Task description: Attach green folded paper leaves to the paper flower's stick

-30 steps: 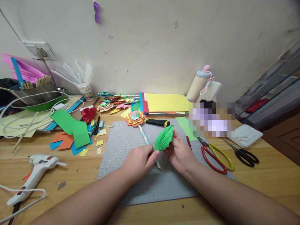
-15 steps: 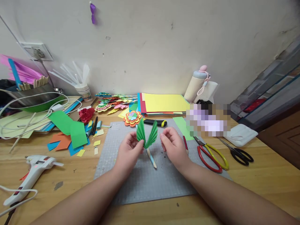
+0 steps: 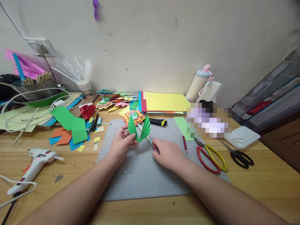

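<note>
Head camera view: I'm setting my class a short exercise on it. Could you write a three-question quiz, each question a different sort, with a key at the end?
1. Multiple choice. What does the left-hand grip hold?
A) A black marker
B) Pleated green paper
C) A white glue gun

2. True or false. In the picture, the red pencil lies between the right-hand grip and the red-and-yellow-handled scissors.

3. Fill in the blank. The top sheet of the paper stack beyond the cutting mat is ____ in colour.

Key: 1. B; 2. True; 3. yellow.
</note>
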The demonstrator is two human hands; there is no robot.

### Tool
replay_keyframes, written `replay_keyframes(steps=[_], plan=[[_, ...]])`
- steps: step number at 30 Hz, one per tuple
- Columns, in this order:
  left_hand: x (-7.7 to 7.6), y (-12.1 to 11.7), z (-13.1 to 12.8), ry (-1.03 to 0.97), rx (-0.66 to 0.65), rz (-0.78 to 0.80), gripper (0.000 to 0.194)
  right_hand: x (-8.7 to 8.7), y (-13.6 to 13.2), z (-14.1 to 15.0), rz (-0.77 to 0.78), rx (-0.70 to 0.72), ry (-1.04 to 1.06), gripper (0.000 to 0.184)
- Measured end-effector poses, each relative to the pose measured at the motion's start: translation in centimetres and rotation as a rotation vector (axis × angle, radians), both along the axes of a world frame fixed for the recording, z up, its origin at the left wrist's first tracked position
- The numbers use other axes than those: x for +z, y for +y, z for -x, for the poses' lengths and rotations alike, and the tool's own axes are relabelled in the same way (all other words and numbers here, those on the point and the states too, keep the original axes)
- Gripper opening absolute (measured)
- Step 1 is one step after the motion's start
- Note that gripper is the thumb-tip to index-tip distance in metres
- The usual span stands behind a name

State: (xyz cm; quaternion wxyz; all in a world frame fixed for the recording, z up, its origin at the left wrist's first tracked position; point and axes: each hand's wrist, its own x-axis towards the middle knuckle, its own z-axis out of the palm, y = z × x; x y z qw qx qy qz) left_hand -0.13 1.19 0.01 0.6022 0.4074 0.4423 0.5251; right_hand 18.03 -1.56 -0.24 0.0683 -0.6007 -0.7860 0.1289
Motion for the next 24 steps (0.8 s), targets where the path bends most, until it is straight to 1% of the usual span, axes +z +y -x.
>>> replay_keyframes(steps=[3,5,6,8,9,10,11,12,13,14,15,16,17,18,19,20,21,22,24], plan=[[0.1,-0.2,-0.1,0.063,-0.062,0.071,0.055,0.5,0.4,-0.9,0.022,-0.025,-0.050,0.009],[0.4,-0.3,0.1,0.154,-0.129,0.155,0.059,0.7,0.7,-1.3,0.036,-0.036,-0.070,0.008],[0.6,-0.3,0.3,0.237,-0.177,0.200,0.060,0.8,0.9,-1.6,0.044,-0.040,-0.078,0.007],[1.2,-0.3,1.2,0.517,-0.243,0.225,0.061,1.0,1.3,-2.1,0.057,-0.047,-0.087,0.005],[1.6,-0.2,1.7,0.709,-0.239,0.181,0.060,1.1,1.5,-2.4,0.056,-0.053,-0.084,0.004],[2.0,-0.2,2.3,0.922,-0.181,0.082,0.056,1.2,1.7,-2.6,0.047,-0.067,-0.075,0.007],[2.5,-0.2,2.7,1.120,-0.093,-0.036,0.051,1.4,1.8,-2.8,0.025,-0.090,-0.061,0.011],[2.9,-0.3,3.1,1.277,-0.044,-0.137,0.045,1.5,1.8,-2.8,-0.009,-0.116,-0.039,0.016],[3.3,-0.6,3.3,1.377,-0.049,-0.209,0.038,1.6,1.8,-2.8,-0.050,-0.131,-0.005,0.020],[3.5,-1.0,3.3,1.425,-0.109,-0.263,0.032,1.6,1.7,-2.7,-0.093,-0.122,0.041,0.021],[3.7,-1.5,3.2,1.433,-0.209,-0.312,0.027,1.7,1.6,-2.6,-0.133,-0.077,0.098,0.021],[3.8,-2.1,3.0,1.419,-0.323,-0.364,0.023,1.7,1.4,-2.4,-0.166,0.005,0.156,0.019],[3.7,-2.8,2.7,1.400,-0.421,-0.418,0.022,1.6,1.2,-2.1,-0.191,0.116,0.209,0.018],[3.5,-3.6,2.4,1.392,-0.489,-0.466,0.022,1.6,0.9,-1.8,-0.207,0.234,0.246,0.017],[3.2,-4.3,2.2,1.403,-0.508,-0.504,0.026,1.5,0.7,-1.5,-0.219,0.339,0.264,0.018],[2.9,-5.0,2.0,1.426,-0.501,-0.533,0.033,1.3,0.4,-1.2,-0.226,0.422,0.267,0.020],[2.5,-5.7,2.0,1.455,-0.495,-0.553,0.040,1.2,0.1,-1.0,-0.229,0.475,0.261,0.023],[2.1,-6.2,2.1,1.480,-0.489,-0.569,0.044,1.1,-0.1,-0.7,-0.232,0.508,0.252,0.024],[1.3,-6.8,2.7,1.520,-0.494,-0.607,0.048,0.9,-0.6,-0.3,-0.227,0.531,0.232,0.026]])
